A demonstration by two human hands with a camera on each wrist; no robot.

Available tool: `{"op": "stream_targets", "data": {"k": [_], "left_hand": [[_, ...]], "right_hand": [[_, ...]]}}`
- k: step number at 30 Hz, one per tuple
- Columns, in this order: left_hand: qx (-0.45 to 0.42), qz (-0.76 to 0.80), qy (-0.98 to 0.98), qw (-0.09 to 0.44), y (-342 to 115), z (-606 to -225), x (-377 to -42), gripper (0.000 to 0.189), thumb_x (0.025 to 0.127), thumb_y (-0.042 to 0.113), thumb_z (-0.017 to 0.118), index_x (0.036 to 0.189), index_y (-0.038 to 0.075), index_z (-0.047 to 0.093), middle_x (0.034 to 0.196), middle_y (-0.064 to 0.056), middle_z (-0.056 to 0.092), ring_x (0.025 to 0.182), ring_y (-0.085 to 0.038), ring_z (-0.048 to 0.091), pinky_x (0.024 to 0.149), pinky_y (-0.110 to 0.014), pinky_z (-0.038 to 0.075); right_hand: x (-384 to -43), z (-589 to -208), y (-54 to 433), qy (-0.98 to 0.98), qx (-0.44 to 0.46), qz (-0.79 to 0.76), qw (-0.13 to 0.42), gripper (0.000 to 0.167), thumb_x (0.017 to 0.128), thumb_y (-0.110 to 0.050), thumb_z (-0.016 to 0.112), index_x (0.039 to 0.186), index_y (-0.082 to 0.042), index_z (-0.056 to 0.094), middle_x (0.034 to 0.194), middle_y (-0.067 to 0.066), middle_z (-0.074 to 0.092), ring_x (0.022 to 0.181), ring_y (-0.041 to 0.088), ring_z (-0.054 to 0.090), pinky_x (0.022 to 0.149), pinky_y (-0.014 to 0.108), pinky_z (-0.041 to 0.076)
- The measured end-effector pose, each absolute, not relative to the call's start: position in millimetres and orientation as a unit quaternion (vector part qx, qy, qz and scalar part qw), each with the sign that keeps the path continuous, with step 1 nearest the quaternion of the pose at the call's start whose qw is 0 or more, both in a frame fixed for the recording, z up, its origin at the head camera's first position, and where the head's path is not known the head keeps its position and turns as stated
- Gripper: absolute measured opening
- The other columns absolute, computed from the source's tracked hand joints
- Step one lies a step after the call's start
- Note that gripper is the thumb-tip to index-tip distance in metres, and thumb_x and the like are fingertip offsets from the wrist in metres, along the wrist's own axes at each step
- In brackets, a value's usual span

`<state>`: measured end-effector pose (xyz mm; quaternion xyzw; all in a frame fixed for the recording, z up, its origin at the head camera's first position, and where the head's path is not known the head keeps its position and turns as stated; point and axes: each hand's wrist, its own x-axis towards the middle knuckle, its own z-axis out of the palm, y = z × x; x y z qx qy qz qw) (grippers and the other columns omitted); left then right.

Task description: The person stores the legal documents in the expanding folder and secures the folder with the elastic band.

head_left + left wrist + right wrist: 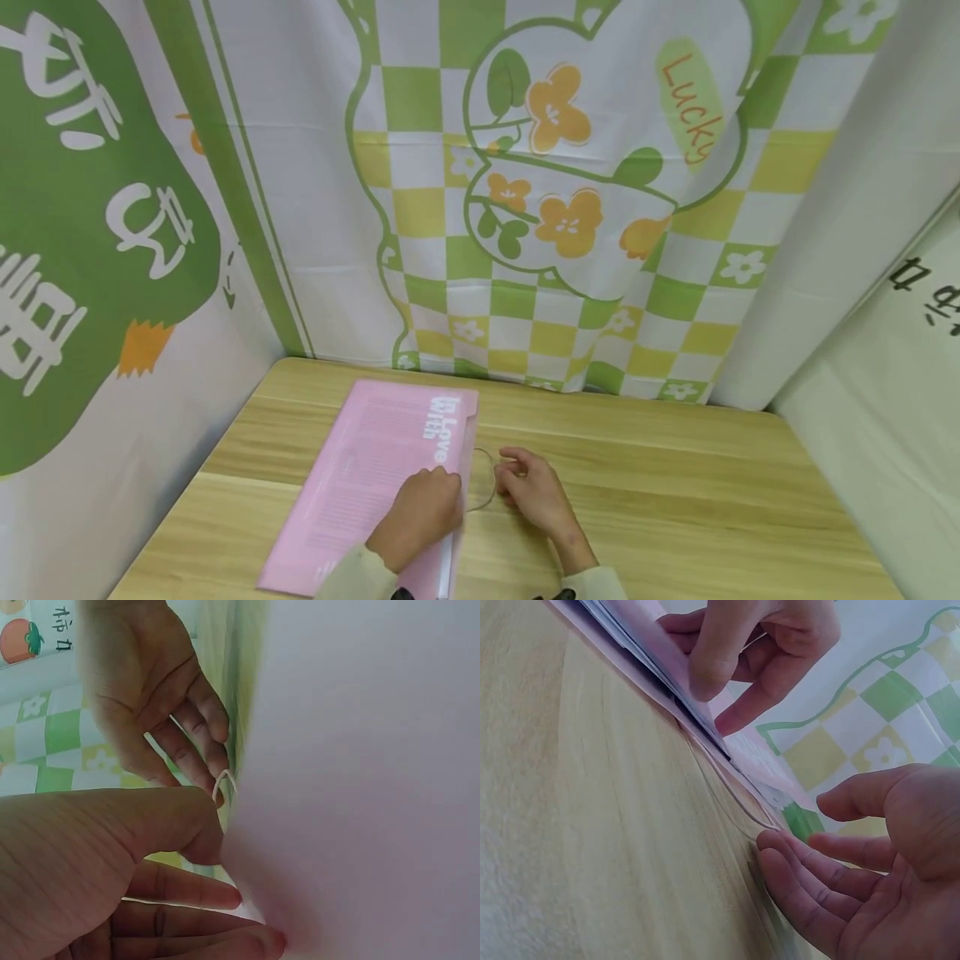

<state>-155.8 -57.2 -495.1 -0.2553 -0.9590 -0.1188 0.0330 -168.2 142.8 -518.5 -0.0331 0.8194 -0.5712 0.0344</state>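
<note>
A pink document folder (360,467) printed with white "In Love With" lettering lies on the table, with papers showing through its cover. My left hand (422,512) pinches the cover's right edge between thumb and fingers. In the right wrist view, edges of papers (656,671) show in the folder's open side. A thin elastic cord (493,477) loops out from that side over the wood. Beside the loop is my right hand (534,492), its fingers loosely bent, with the fingertips at the cord (775,828). Whether they press on the cord is hard to tell.
The wooden table (675,500) extends to the right of the folder. A green-and-yellow checked curtain (420,208) hangs along its back edge. Printed cloth (67,250) hangs on the left, and a pale cloth (885,417) on the right.
</note>
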Motion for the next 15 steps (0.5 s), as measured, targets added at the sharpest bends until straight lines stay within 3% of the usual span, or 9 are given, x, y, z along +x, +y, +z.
{"op": "stream_targets", "data": {"k": [9, 15], "left_hand": [[-0.252, -0.099, -0.961, 0.065, -58.6, -502.8, -152.3, 0.022, 0.073, 0.013, 0.081, 0.069, 0.007, 0.060, 0.062, -0.005, 0.054, 0.053, -0.020, 0.055, 0.049, -0.032, 0.047], [-0.246, -0.135, -0.959, 0.041, -66.3, -503.9, -152.1, 0.018, 0.077, 0.016, 0.079, 0.075, 0.005, 0.065, 0.065, -0.002, 0.052, 0.054, -0.014, 0.049, 0.048, -0.030, 0.044]], "right_hand": [[-167.7, -516.7, 140.8, 0.811, -0.027, -0.583, 0.044, 0.038, 0.097, -0.013, 0.067, 0.128, 0.008, 0.063, 0.101, 0.013, 0.071, 0.078, 0.020, 0.069, 0.064, 0.034, 0.059], [-169.1, -519.1, 142.0, 0.812, -0.027, -0.581, 0.049, 0.037, 0.098, -0.015, 0.067, 0.128, 0.006, 0.064, 0.102, 0.012, 0.071, 0.079, 0.019, 0.069, 0.065, 0.033, 0.059]]}}
